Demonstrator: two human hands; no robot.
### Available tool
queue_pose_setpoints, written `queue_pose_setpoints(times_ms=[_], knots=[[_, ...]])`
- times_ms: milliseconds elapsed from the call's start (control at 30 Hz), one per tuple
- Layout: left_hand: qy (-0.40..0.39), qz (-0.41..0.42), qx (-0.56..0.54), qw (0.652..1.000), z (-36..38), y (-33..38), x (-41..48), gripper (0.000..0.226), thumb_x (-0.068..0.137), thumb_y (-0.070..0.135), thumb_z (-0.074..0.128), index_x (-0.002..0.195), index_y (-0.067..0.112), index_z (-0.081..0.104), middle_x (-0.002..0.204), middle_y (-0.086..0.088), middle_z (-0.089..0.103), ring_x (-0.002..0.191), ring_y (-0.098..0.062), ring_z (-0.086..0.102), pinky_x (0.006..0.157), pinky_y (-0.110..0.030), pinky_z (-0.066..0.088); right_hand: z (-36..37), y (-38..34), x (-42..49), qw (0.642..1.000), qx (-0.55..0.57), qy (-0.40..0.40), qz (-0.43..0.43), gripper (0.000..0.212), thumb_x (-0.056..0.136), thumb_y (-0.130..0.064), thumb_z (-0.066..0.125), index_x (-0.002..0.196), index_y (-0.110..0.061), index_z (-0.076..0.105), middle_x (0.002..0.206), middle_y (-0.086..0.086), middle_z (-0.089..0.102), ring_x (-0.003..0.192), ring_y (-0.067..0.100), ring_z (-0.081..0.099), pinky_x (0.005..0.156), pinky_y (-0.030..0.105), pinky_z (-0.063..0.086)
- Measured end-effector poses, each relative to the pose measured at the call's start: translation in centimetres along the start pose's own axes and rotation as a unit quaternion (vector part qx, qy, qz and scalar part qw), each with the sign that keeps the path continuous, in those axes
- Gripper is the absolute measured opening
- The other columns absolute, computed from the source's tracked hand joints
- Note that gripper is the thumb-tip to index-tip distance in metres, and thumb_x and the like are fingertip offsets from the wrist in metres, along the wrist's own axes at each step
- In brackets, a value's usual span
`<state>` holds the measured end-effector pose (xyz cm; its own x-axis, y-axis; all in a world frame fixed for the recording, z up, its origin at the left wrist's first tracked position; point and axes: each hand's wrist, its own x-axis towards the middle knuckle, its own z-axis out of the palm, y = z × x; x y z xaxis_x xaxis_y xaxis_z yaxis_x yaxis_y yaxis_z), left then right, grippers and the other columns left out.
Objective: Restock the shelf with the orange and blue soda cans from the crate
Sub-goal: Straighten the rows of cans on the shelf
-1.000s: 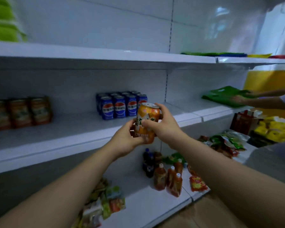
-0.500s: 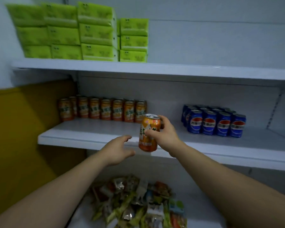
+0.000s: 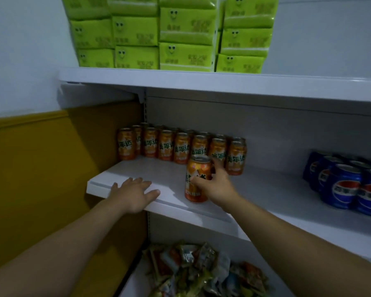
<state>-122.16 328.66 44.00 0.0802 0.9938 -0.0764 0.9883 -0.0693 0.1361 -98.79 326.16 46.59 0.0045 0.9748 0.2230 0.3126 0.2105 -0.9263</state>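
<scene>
An orange soda can [image 3: 195,185] stands upright on the white middle shelf [image 3: 171,174], just in front of a row of several orange cans [image 3: 165,144] along the back. My right hand [image 3: 216,185] grips this can from its right side, fingers curled round it. My left hand [image 3: 133,192] lies flat, fingers spread, on the shelf's front edge to the left of the can. Several blue soda cans [image 3: 347,183] stand in a group at the shelf's right end. The crate is out of view.
Stacked green packs [image 3: 176,35] fill the upper shelf [image 3: 201,82]. Loose snack packets [image 3: 197,271] lie on the lower shelf. A yellow wall panel [image 3: 41,168] closes the left side. Bare shelf surface lies between the orange row and the blue cans.
My right hand carried the orange can forward and set it down on the shelf before the orange row. My left hand moved onto the shelf's front edge. The view came closer.
</scene>
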Motion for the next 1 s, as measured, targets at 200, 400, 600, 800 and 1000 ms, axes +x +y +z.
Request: queue_pose_setpoints(times_ms=[200,400,600,800,1000], knots=[[0.013,-0.023,-0.003,1.000,-0.5,-3.8,4.1,0.068,0.090,0.069,0.023,0.149,0.035,0.020,0.160,0.004,0.010,0.147,-0.020,0.005,0.115,-0.055,0.000,4.7,0.6,5.3,0.999,-0.023,-0.009,-0.033,0.077,0.086,-0.024,0.071,0.148,-0.026,0.025,0.143,-0.001,0.046,0.130,0.020,0.045,0.098,0.027,0.037],[0.065,-0.006,0.006,0.998,1.1,-4.8,5.3,0.066,0.089,0.070,0.023,0.148,0.040,0.019,0.160,0.008,0.011,0.147,-0.016,0.006,0.116,-0.054,0.001,9.2,0.6,10.6,0.997,-0.041,-0.041,-0.043,0.084,0.086,-0.034,0.069,0.151,-0.030,0.016,0.150,-0.003,0.038,0.136,0.018,0.039,0.108,0.031,0.034],[0.096,-0.006,0.007,0.995,1.8,-5.0,5.4,0.064,0.089,0.069,0.023,0.147,0.041,0.021,0.159,0.010,0.012,0.146,-0.014,0.006,0.116,-0.053,0.002,13.3,0.6,14.8,0.996,-0.056,-0.038,-0.058,0.085,0.081,-0.029,0.074,0.150,-0.027,0.022,0.145,-0.001,0.044,0.131,0.019,0.044,0.102,0.029,0.037],[0.110,-0.008,-0.004,0.994,1.9,-4.9,5.3,0.073,0.079,0.073,0.015,0.145,0.043,0.023,0.158,0.012,0.013,0.146,-0.012,0.006,0.116,-0.051,0.001,16.3,0.3,17.7,0.990,-0.117,-0.036,-0.074,0.094,0.082,-0.037,0.073,0.153,-0.027,0.013,0.150,0.002,0.041,0.135,0.025,0.042,0.109,0.038,0.038],[0.124,-0.008,0.001,0.992,2.0,-4.8,5.3,0.064,0.087,0.070,0.023,0.146,0.042,0.023,0.158,0.012,0.014,0.146,-0.012,0.007,0.116,-0.051,0.001,18.0,0.7,19.4,0.982,-0.170,-0.010,-0.083,0.092,0.085,-0.041,0.068,0.154,-0.026,0.010,0.154,0.010,0.030,0.137,0.031,0.036,0.110,0.039,0.034]])
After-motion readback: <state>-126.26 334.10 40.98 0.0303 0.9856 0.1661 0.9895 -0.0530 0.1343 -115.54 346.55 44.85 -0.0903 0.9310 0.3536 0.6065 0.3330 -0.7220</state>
